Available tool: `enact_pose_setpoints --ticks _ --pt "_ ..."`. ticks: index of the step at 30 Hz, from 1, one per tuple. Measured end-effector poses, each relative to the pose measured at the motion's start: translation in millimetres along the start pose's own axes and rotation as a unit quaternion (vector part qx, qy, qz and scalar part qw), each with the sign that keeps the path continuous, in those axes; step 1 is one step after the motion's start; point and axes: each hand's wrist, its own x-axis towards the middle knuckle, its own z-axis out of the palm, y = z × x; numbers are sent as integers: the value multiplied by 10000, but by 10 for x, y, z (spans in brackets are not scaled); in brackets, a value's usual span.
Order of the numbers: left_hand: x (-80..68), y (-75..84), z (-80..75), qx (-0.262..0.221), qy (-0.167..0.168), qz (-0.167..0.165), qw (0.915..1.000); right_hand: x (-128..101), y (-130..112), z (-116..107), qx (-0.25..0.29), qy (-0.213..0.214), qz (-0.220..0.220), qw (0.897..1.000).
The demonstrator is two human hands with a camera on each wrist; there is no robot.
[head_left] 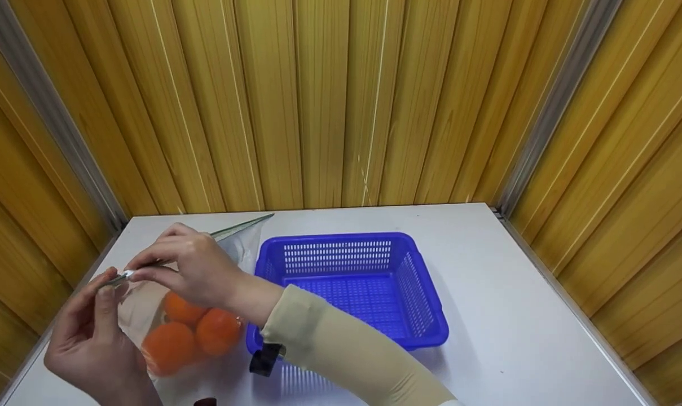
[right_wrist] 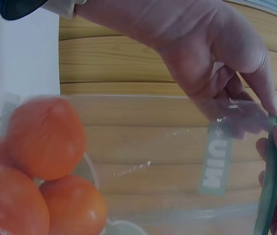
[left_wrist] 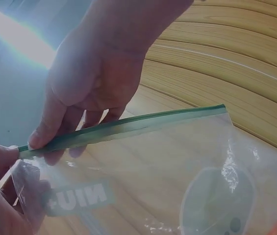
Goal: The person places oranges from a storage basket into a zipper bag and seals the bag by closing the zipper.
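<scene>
A clear zip bag [left_wrist: 143, 191] with a green zip strip [left_wrist: 143, 120] holds several round orange fruits [right_wrist: 45, 137] at its bottom. In the head view the fruits [head_left: 168, 347] show through the plastic, left of the basket. My left hand [head_left: 95, 332] pinches one end of the strip between thumb and forefinger. Right beside it, my right hand [head_left: 191, 265] pinches the strip with thumb and fingers. From there the strip runs on past the right hand toward the table's back edge. In the left wrist view the strip's two edges lie together along the stretch beyond the right hand.
A blue plastic basket [head_left: 346, 238] with slotted walls stands on the white table [head_left: 498, 316], right of the bag and partly behind the right sleeve [head_left: 346, 344]. A dark red object [head_left: 205, 401] shows at the bottom edge. Wood-patterned panels [head_left: 324, 101] enclose the table.
</scene>
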Motion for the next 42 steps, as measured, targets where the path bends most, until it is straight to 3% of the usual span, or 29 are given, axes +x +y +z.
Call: enact_pose_setpoints --ticks 4,13,15,20,30,35,42 --pt "18 9 22 -145 222 40 9996 -32 91 -14 -44 44 255 9997" --pt "45 -8 10 226 523 139 9983 -87 292 -77 -184 75 458 9988" --pt "51 -4 5 358 673 153 9970 -102 356 -101 -230 86 586 9980" --pt "79 9 -3 136 873 93 9960 -162 576 -150 -243 198 1102 9934" --pt "85 17 -25 60 945 80 9955 -307 990 -287 -283 362 1840 9818" --pt "95 11 -19 163 899 254 9955 -364 1166 -389 -301 406 2250 9730" --pt "95 8 -21 160 985 43 9950 -431 1311 -495 -264 313 2578 9653"
